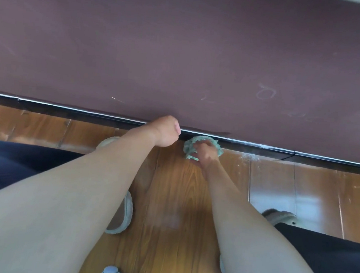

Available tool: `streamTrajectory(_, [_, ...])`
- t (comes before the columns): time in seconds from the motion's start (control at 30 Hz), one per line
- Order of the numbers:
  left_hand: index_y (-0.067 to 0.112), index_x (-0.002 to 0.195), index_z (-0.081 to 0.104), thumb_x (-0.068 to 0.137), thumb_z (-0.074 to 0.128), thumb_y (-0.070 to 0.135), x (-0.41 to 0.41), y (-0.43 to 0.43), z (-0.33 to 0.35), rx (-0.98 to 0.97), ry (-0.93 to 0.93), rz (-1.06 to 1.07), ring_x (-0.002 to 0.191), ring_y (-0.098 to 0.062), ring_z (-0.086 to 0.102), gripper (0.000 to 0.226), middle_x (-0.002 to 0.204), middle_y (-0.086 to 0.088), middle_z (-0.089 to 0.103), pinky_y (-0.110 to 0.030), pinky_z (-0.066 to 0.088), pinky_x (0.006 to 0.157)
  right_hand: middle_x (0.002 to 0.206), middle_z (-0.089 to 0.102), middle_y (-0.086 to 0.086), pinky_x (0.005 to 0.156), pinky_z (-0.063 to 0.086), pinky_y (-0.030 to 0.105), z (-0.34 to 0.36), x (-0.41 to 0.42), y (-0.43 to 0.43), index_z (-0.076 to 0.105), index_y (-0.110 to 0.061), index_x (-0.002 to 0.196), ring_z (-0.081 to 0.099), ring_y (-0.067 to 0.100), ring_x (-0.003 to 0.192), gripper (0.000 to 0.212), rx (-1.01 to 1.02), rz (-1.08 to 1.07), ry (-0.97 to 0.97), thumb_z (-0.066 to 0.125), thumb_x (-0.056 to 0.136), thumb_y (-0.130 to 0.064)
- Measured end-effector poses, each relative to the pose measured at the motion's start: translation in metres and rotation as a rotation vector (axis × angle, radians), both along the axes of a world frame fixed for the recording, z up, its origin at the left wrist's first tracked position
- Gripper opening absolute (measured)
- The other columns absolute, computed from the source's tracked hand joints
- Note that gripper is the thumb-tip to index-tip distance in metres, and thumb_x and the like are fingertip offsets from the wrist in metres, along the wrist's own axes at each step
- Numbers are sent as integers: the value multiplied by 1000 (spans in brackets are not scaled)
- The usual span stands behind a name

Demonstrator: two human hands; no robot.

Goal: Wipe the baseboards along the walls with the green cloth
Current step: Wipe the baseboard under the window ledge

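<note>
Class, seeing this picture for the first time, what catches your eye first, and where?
A crumpled green cloth, gripped by the right hand, meets the dark baseboard at centre. Beside it, the left hand rests fisted against the plum-coloured wall. Pale dust speckles the wooden floor further right.

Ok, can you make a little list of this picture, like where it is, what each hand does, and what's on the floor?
place: wooden floor beside a purple-brown wall
baseboard: dark strip where wall meets floor
green cloth: bunched up, pressed against the baseboard
right hand: grips the green cloth
left hand: curled in a fist, holds nothing, up against the wall
dust: pale specks on the floor, right of the cloth
slipper: pale, on the floor under the left arm
</note>
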State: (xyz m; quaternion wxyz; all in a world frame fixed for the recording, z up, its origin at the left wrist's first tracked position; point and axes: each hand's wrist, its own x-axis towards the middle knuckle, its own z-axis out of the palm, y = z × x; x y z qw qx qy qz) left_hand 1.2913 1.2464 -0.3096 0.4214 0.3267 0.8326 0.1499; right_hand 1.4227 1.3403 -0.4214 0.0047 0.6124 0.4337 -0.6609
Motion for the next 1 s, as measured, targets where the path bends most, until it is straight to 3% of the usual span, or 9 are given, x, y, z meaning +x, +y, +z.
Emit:
streamTrajectory(0.13, [21,108,69,101,49,13,8,10,-2,12,6,-41,114,-26,63,22,118,-6,70,-37,49,103,111,71,6,93,56,46,-14,17,20,57,-21,128,68,27,101,51,130,-38,-67,43,80,-25])
streamTrajectory(0.2, [22,105,68,101,49,13,10,14,-2,31,10,-33,114,-25,62,23,117,-5,69,-39,49,105,104,73,8,91,57,46,-27,38,41,57,-22,124,70,28,92,54,160,-181,-115,39,72,-23])
streamTrajectory(0.3, [22,106,70,101,48,12,10,16,-5,44,20,-25,113,-24,63,25,114,-3,69,-42,49,105,94,74,16,78,57,38,-14,56,50,57,-13,115,69,29,74,43,148,-312,-70,36,77,-11])
streamTrajectory(0.37, [21,107,71,100,48,11,9,17,-6,34,24,-21,113,-25,63,26,113,-3,69,-42,50,105,101,72,19,75,57,38,-9,55,44,55,-10,123,68,29,82,40,99,-287,-23,42,86,-6])
streamTrajectory(0.47, [23,101,69,100,49,12,10,19,-10,24,26,-28,113,-25,63,23,113,-4,70,-42,50,105,120,65,11,91,57,44,-3,42,22,52,-15,132,64,28,106,39,27,-113,-10,54,94,-12])
streamTrajectory(0.63, [26,97,68,101,51,15,19,31,-12,61,27,-34,109,-23,66,21,110,-4,71,-42,52,103,117,68,7,86,59,39,4,17,7,59,-18,127,67,26,105,36,-49,89,33,62,91,-19])
streamTrajectory(0.77, [24,94,69,99,49,13,21,39,-12,59,14,-44,107,-24,67,24,106,-4,73,-39,52,101,114,68,12,85,60,40,-2,30,22,57,-10,126,67,29,103,38,-1,-115,48,60,87,-13])
streamTrajectory(0.87, [24,98,70,100,48,13,23,39,-11,50,10,-63,109,-24,65,25,109,-4,72,-40,51,103,119,64,15,87,60,43,-10,49,37,49,-16,129,66,29,106,40,-2,-344,68,53,90,-8])
streamTrajectory(1.0, [26,93,69,99,49,14,21,41,-13,34,15,-73,107,-25,66,25,107,-4,72,-41,52,101,121,65,15,80,61,39,-7,52,33,46,-20,128,67,28,106,38,-52,-317,125,49,92,-6])
